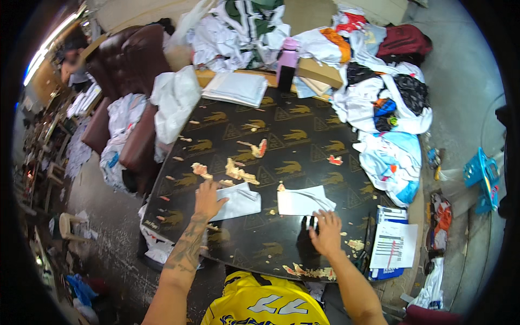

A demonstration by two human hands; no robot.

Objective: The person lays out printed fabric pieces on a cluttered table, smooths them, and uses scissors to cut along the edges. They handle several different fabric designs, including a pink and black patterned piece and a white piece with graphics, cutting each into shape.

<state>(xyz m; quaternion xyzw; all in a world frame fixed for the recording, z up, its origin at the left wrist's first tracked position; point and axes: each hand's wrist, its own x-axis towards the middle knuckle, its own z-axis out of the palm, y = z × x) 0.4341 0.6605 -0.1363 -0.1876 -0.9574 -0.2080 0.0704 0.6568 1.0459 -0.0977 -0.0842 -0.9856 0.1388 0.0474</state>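
Note:
Two small folded pieces of white cloth lie side by side on the black patterned tabletop. My left hand rests at the left edge of the left white cloth piece, fingers spread and thumb over its edge. The right white cloth piece lies flat with a fold across its upper right side. Just below its lower right corner is my right hand, fingers apart and fingertips close to the cloth's edge. Whether those fingertips touch the cloth, I cannot tell. Neither hand grips anything.
Pale chipped patches mark the tabletop. A stack of folded white cloth and a pink bottle stand at the back. Garments are heaped along the right edge. Papers lie near right. A brown armchair stands left.

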